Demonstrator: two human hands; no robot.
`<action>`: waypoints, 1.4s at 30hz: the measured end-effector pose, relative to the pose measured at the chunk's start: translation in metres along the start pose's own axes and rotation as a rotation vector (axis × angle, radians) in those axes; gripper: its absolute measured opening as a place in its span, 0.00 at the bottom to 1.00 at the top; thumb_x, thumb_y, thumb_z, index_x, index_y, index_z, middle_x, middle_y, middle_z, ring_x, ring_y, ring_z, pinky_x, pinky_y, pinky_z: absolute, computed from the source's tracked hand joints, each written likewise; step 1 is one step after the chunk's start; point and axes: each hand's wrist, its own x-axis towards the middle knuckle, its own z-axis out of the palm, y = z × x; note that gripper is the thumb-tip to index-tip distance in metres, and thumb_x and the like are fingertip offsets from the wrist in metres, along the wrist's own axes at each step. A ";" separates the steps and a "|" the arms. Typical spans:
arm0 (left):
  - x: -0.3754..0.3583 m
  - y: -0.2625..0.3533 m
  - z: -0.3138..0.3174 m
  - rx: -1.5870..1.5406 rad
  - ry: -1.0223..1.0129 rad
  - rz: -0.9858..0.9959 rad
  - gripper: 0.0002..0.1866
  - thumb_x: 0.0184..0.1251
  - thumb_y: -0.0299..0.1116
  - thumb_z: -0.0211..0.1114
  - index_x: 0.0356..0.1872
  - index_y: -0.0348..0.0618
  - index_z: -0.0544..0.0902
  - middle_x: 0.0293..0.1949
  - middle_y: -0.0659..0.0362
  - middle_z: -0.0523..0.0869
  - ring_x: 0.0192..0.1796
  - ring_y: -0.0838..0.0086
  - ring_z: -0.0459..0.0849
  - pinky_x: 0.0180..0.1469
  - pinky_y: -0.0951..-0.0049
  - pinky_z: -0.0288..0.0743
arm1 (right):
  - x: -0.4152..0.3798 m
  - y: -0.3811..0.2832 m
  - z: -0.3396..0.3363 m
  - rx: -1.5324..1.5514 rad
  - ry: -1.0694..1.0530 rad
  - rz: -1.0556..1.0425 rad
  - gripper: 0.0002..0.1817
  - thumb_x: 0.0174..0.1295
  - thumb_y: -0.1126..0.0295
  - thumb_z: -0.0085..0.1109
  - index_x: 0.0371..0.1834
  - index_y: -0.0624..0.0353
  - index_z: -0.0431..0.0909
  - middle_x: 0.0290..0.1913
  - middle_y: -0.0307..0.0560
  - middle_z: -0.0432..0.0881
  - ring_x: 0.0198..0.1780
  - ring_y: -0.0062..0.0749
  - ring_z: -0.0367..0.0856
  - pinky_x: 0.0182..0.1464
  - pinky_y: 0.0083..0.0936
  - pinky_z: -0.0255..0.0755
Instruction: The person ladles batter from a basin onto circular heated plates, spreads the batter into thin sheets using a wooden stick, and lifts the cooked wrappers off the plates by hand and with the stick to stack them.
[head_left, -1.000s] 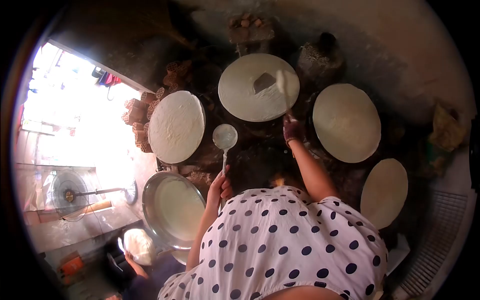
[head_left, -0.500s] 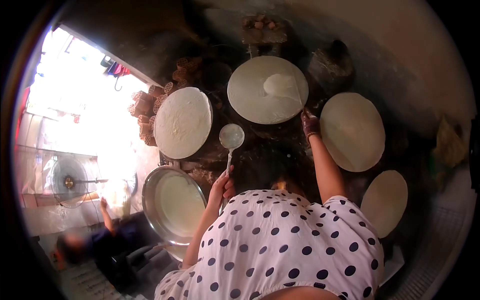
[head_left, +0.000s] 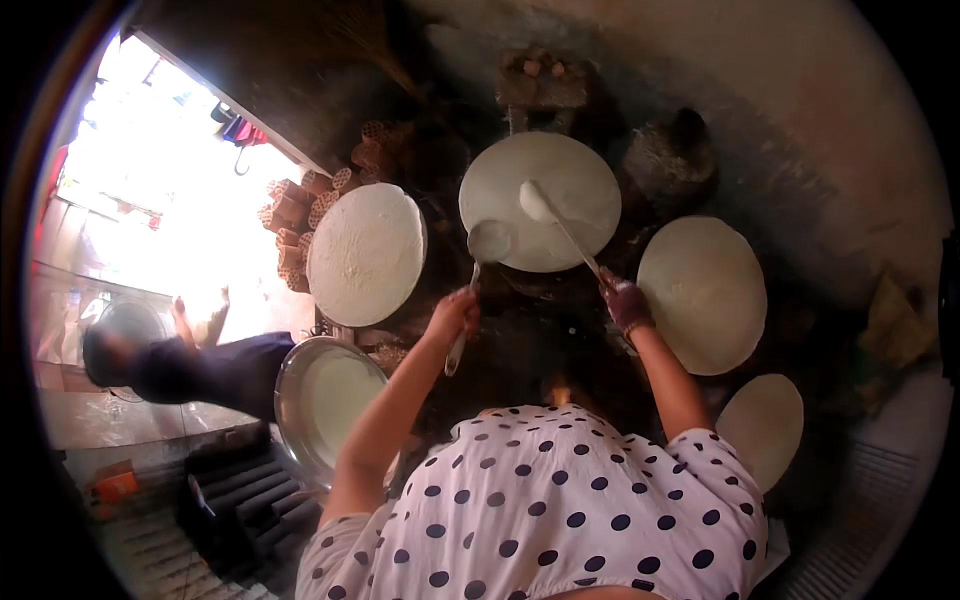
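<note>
My left hand (head_left: 456,312) is closed around the handle of a metal ladle (head_left: 490,241), whose bowl overlaps the near left edge of the middle round griddle (head_left: 560,235). My right hand (head_left: 626,304), in a dark purple glove, grips a long-handled spreader (head_left: 570,232). Its rounded white end lies over the pale, smooth surface of that griddle. Left of the ladle is another round white surface (head_left: 366,255) with a rough, bumpy face. Below it stands a large metal basin (head_left: 330,408) of milky white batter, partly behind my left forearm.
Two more pale round surfaces, an upper one (head_left: 702,295) and a lower one (head_left: 762,430), are at the right. Perforated brown briquettes (head_left: 290,212) are stacked at the left, near the bright opening. Another person (head_left: 215,365) in dark clothing is beside the basin.
The ladle in my left hand has moved up and right, to the middle griddle's edge. My right hand has drawn slightly down with the spreader. The other person has shifted toward the basin.
</note>
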 end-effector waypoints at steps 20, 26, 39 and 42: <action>-0.054 0.050 0.054 -0.474 -0.100 0.105 0.18 0.76 0.33 0.44 0.63 0.45 0.67 0.18 0.72 0.61 0.11 0.88 0.60 0.13 0.84 0.59 | 0.040 -0.014 0.057 0.266 -0.170 -0.146 0.20 0.66 0.61 0.50 0.58 0.55 0.75 0.58 0.49 0.78 0.58 0.33 0.76 0.55 0.27 0.72; -0.093 0.023 0.034 -0.555 -0.002 -0.050 0.15 0.76 0.34 0.45 0.58 0.47 0.70 0.18 0.72 0.63 0.13 0.89 0.62 0.14 0.83 0.58 | 0.020 -0.094 0.014 -0.009 0.132 0.200 0.19 0.64 0.56 0.52 0.53 0.52 0.78 0.41 0.59 0.83 0.40 0.48 0.83 0.42 0.38 0.75; -0.153 -0.068 -0.020 -0.599 -0.235 -0.407 0.11 0.75 0.34 0.45 0.53 0.49 0.72 0.18 0.71 0.64 0.13 0.87 0.60 0.15 0.83 0.56 | -0.094 -0.007 0.073 -0.122 0.458 0.219 0.21 0.58 0.50 0.57 0.48 0.51 0.81 0.38 0.61 0.82 0.41 0.56 0.81 0.44 0.44 0.74; -0.147 -0.076 -0.014 -0.736 -0.360 -0.441 0.15 0.74 0.33 0.45 0.59 0.46 0.69 0.16 0.71 0.63 0.11 0.88 0.61 0.12 0.85 0.53 | -0.195 -0.012 0.066 -0.082 0.176 0.030 0.25 0.56 0.47 0.59 0.54 0.46 0.78 0.41 0.57 0.83 0.46 0.53 0.81 0.48 0.40 0.75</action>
